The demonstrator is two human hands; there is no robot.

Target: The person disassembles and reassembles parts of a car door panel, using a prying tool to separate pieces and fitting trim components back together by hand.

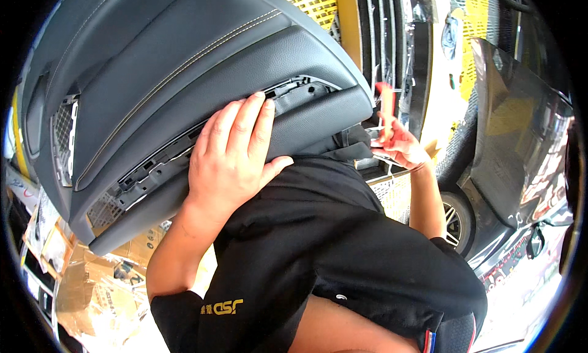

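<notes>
A large dark grey car interior trim panel [245,68] with a pale double-stitched seam lies tilted before me. My left hand [233,148] rests flat on it, fingers together and stretched over the long open slot [153,163], where black plastic clips and brackets show. Off the panel's right end, my right hand [401,146] has its fingers curled around a slim red tool [386,98]. Motion smears the tool, so its exact kind is unclear. Close to that hand, black parts [361,146] stick out beneath the panel's padded lower edge.
A dark car [520,126] with a wheel [456,221] stands on the right. Behind the panel's right end is a rack of long dark strips [383,34]. Cardboard boxes [92,292] sit at the lower left. Yellow grating [312,7] shows at the top.
</notes>
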